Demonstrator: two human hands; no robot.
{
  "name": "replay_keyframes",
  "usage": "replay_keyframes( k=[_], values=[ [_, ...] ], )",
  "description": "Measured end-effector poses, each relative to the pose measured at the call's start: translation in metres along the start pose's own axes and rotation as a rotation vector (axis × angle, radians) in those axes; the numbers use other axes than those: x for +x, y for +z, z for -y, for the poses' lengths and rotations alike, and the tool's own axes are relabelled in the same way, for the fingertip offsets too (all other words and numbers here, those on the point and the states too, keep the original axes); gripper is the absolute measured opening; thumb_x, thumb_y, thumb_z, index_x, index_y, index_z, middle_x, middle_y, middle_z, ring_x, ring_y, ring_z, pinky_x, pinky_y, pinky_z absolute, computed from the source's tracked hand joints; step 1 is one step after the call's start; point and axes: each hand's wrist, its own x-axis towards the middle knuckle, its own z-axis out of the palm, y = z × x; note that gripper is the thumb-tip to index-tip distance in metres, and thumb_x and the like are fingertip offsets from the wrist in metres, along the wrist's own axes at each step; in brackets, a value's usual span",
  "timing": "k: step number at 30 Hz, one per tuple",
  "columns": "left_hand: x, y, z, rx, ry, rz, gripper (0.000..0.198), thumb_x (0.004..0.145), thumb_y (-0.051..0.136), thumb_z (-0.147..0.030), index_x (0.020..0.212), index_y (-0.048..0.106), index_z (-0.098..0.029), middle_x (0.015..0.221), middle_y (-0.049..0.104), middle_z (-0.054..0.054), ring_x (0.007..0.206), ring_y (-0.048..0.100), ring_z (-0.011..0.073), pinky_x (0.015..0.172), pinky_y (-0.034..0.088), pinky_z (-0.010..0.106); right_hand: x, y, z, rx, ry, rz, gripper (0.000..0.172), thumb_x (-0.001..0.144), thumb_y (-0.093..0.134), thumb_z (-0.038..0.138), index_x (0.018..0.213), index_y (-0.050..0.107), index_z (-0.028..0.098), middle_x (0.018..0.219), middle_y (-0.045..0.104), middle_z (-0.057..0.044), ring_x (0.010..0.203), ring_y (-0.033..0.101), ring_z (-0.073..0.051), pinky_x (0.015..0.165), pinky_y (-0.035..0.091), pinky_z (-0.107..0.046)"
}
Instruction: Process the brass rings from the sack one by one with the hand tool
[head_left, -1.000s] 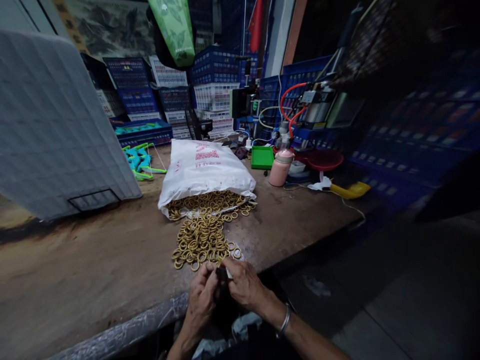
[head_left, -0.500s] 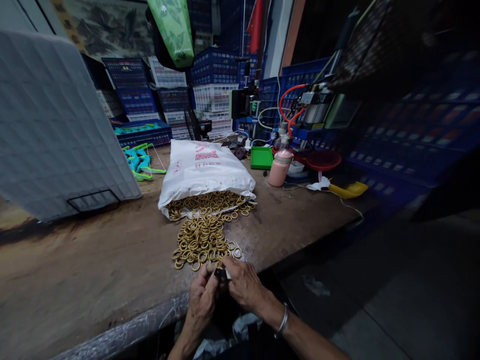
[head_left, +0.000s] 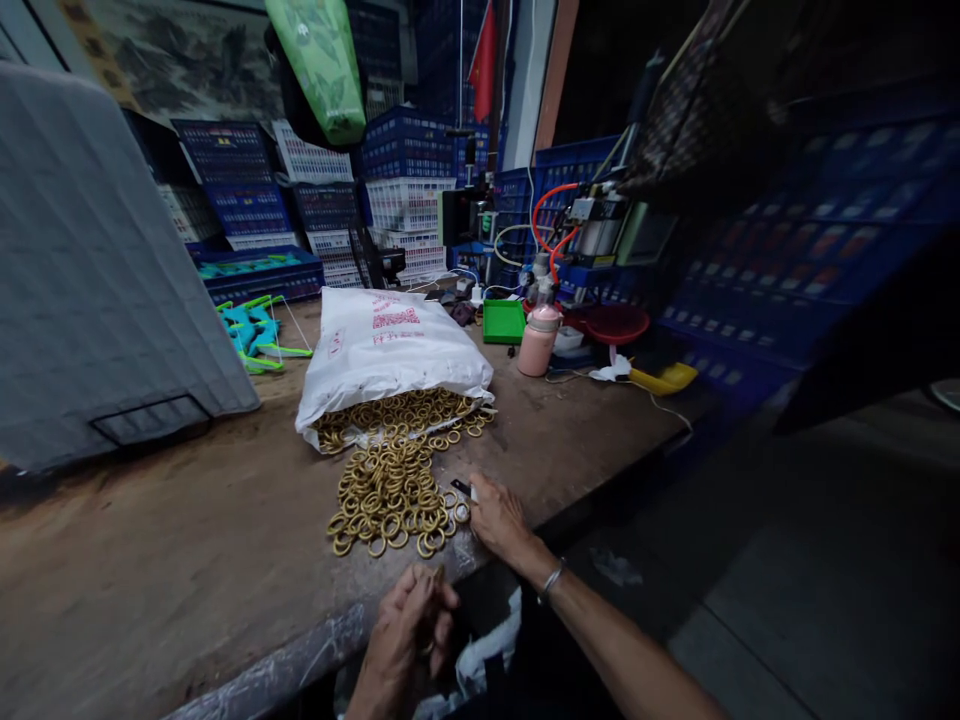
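Observation:
My left hand [head_left: 409, 625] is closed just off the table's front edge. At its fingertips shows a small gold-coloured piece, seemingly a brass-coloured ring [head_left: 439, 574]; the fingers hide most of it. My right hand [head_left: 496, 515], with a metal bangle at the wrist, grips a small tool with a flat black end [head_left: 461, 488] and a pale part. Its exact kind is unclear. Beside that hand lies a heap of brass-coloured rings [head_left: 390, 490]. They spill from the open mouth of a white sack [head_left: 397, 350] with red print.
A grey padded panel [head_left: 112, 270] stands at the left of the table [head_left: 187, 580]. Behind the sack are a green tray [head_left: 504, 321], a pink bottle [head_left: 538, 342] and a yellow scoop [head_left: 664, 379]. Stacked crates [head_left: 409, 140] line the back.
My right hand has parted from my left and moved forward beside the rings, carrying the tool. My left hand has drawn down slightly. The whole view has shifted a little.

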Motion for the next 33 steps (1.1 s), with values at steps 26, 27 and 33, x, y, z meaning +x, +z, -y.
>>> replay_keyframes(
  k=[26, 27, 33],
  values=[
    [0.038, -0.011, -0.025, 0.151, 0.377, -0.363, 0.035, 0.059, 0.07, -0.036, 0.087, 0.059, -0.019, 0.051, 0.054, -0.006, 0.042, 0.047, 0.009, 0.039, 0.036, 0.018, 0.016, -0.001, 0.029, 0.695, -0.107, 0.053, 0.007, 0.071, 0.044, 0.018, 0.068, 0.05, 0.016, 0.057, 0.044, 0.005, 0.055, 0.039, -0.007, 0.051, 0.029, -0.017],
    [0.038, -0.011, -0.026, 0.224, 0.45, -0.4, 0.034, 0.058, 0.071, -0.034, 0.087, 0.061, -0.019, 0.059, 0.059, -0.002, 0.051, 0.053, 0.0117, 0.048, 0.042, 0.021, 0.013, -0.002, 0.032, 0.766, -0.102, 0.1, 0.007, 0.071, 0.045, 0.018, 0.068, 0.05, 0.016, 0.058, 0.044, 0.005, 0.055, 0.038, -0.007, 0.051, 0.029, -0.017],
    [0.028, -0.015, -0.028, 0.41, 0.624, -0.279, 0.019, 0.06, 0.068, -0.026, 0.077, 0.069, -0.018, 0.081, 0.066, 0.007, 0.081, 0.059, 0.0214, 0.078, 0.042, 0.028, -0.004, -0.001, 0.045, 1.098, 0.058, 0.373, 0.004, 0.067, 0.045, 0.02, 0.069, 0.048, 0.017, 0.052, 0.039, 0.007, 0.045, 0.034, -0.005, 0.045, 0.028, -0.017]
  ],
)
